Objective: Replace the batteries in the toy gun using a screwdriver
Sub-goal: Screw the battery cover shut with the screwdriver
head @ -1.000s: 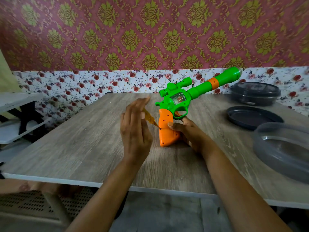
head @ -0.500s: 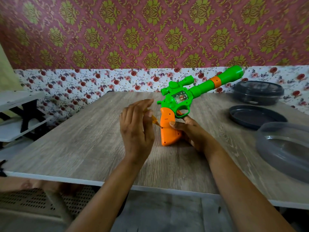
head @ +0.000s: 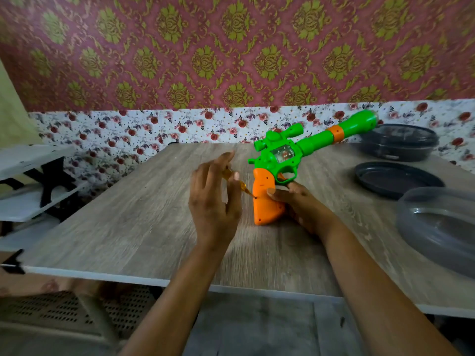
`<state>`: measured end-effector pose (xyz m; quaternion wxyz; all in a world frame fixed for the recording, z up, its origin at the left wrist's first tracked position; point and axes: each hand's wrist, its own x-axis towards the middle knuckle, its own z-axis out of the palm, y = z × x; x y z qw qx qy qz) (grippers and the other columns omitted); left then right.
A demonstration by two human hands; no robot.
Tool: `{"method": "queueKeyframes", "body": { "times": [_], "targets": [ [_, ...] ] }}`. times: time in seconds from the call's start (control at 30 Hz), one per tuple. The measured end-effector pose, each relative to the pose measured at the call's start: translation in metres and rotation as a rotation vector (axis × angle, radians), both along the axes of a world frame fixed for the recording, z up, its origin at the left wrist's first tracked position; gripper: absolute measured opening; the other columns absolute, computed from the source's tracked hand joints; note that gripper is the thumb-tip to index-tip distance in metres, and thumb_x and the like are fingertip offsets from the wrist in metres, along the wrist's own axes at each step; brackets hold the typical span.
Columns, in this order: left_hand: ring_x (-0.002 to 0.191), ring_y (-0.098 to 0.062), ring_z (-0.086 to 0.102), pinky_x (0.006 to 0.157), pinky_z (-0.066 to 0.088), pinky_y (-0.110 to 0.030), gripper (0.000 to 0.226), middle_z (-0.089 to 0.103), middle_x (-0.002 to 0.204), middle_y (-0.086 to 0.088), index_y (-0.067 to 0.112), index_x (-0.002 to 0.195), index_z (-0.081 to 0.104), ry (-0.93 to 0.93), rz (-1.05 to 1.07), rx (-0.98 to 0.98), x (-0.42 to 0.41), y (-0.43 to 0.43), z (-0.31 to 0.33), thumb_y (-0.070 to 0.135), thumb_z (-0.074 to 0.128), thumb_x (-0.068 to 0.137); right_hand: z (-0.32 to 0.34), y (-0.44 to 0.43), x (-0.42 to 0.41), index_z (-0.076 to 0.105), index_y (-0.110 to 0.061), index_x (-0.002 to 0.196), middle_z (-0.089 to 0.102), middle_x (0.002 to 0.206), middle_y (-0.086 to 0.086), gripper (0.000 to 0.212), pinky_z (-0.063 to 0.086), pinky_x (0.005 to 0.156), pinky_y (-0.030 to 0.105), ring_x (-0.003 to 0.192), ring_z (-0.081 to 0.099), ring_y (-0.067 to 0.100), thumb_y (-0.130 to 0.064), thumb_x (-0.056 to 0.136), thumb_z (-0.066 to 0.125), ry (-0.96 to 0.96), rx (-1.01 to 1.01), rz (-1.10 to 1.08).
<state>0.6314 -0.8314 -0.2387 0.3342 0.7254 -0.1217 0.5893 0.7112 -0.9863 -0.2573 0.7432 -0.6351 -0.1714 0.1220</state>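
Here's the wood-grain desk [head: 123, 217], broad and pale, taking up most of what I can see. Over on the far right edge lies a clear plastic lid [head: 437, 227], with a dark round tray [head: 395, 179] beyond it and a black lidded container [head: 400, 143] at the back by the wall. Now the main event: the toy gun [head: 312, 146] stands near the middle of the desk, butt down on the wood, green barrel slanting up and away to the right. The right hand [head: 304, 208] is clamped round the orange grip [head: 266, 205] from behind, thumb pressed on its near face. The left hand [head: 213, 205] is just beside it, fingers fairly straight, pinching the amber handle of a small screwdriver [head: 242, 188] between thumb and fingers. And the tip is right at a little dark screw hole [head: 256, 198] on the grip's left edge; I can't make out whether it's properly seated. That's where I'd worry. It's a light fingertip hold on a slanted tool, so the tip could skid out and chew the screw head or scar the plastic. Push harder, and a gun balanced on its butt might twist or tip under the right hand. And a screw that tiny, once free, could roll off the desk.
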Motion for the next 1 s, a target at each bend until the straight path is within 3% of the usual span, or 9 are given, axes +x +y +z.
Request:
{"method": "queueKeyframes", "body": {
  "times": [0.13,0.33,0.43,0.5,0.57,0.67,0.83,0.93,1.0],
  "targets": [
    [0.072,0.002,0.056,0.065,0.042,-0.003,0.027,0.06,0.085,-0.004,0.003,0.112,0.058,0.068,-0.064,-0.077,-0.004,0.007,-0.001,0.017,0.051,0.091,-0.001,-0.003,-0.006,0.062,-0.008,0.106,0.068,0.097,0.008,0.021,0.056,0.078,0.029,0.084,0.067,0.015,-0.01,0.085,0.059,-0.03,0.003,0.025],
    [0.075,0.003,0.064,0.066,0.048,-0.005,0.012,0.063,0.081,0.012,0.013,0.091,0.057,0.157,-0.141,-0.275,-0.02,0.025,0.005,0.009,0.067,0.085,0.005,-0.002,-0.005,0.062,-0.007,0.101,0.073,0.075,-0.004,0.016,0.056,0.068,0.023,0.068,0.068,0.005,-0.004,0.09,0.05,0.082,0.001,-0.013],
    [0.084,0.006,0.065,0.069,0.05,-0.008,0.015,0.066,0.09,0.006,0.011,0.081,0.055,0.262,-0.208,-0.483,-0.021,0.032,0.009,0.003,0.068,0.083,0.012,0.002,-0.009,0.063,-0.011,0.095,0.072,0.073,-0.007,0.014,0.056,0.062,0.019,0.064,0.067,0.003,-0.004,0.089,0.052,0.116,-0.064,-0.029],
    [0.081,-0.003,0.066,0.07,0.054,-0.021,0.02,0.067,0.088,0.0,0.016,0.078,0.052,0.376,-0.253,-0.613,-0.017,0.035,0.01,0.004,0.066,0.084,0.018,0.006,-0.013,0.062,-0.013,0.094,0.07,0.074,-0.007,0.012,0.054,0.059,0.017,0.062,0.066,0.001,-0.005,0.089,0.054,0.128,-0.135,-0.04],
    [0.075,-0.018,0.063,0.068,0.054,-0.031,0.02,0.062,0.081,-0.007,0.018,0.081,0.048,0.482,-0.365,-0.772,-0.014,0.035,0.009,0.003,0.057,0.089,0.021,0.009,-0.017,0.061,-0.01,0.105,0.066,0.085,-0.002,0.018,0.053,0.071,0.022,0.073,0.063,0.006,-0.008,0.088,0.056,0.133,-0.213,-0.026],
    [0.06,-0.017,0.052,0.051,0.046,-0.023,0.007,0.056,0.078,-0.009,0.013,0.095,0.047,0.674,-0.486,-1.009,-0.007,0.035,0.013,0.009,0.042,0.097,0.02,0.016,-0.026,0.06,-0.004,0.115,0.067,0.089,0.001,0.03,0.049,0.082,0.028,0.076,0.062,0.01,-0.01,0.086,0.059,0.156,-0.276,0.016],
    [0.042,-0.009,0.029,0.034,0.022,-0.015,0.014,0.038,0.052,0.002,0.014,0.082,0.06,0.854,-0.409,-0.851,0.008,0.038,0.011,0.012,0.051,0.092,0.024,0.024,-0.038,0.063,-0.014,0.09,0.064,0.082,0.004,0.006,0.047,0.068,0.028,0.071,0.059,0.014,-0.011,0.085,0.061,0.193,-0.362,0.063],
    [0.048,-0.008,0.039,0.04,0.033,-0.013,0.015,0.05,0.06,0.001,0.013,0.092,0.065,0.85,-0.373,-0.757,0.008,0.04,0.007,0.004,0.053,0.092,0.031,0.031,-0.042,0.062,-0.012,0.087,0.064,0.079,0.005,0.002,0.048,0.069,0.029,0.071,0.058,0.016,-0.011,0.085,0.061,0.257,-0.397,0.09],
    [0.067,-0.016,0.052,0.059,0.043,-0.019,0.015,0.061,0.077,-0.006,0.014,0.095,0.065,0.85,-0.335,-0.602,0.009,0.043,0.004,0.007,0.053,0.092,0.034,0.034,-0.044,0.061,-0.012,0.087,0.064,0.08,0.005,0.003,0.051,0.064,0.028,0.071,0.059,0.015,-0.012,0.085,0.063,0.268,-0.418,0.081]
  ]
}}
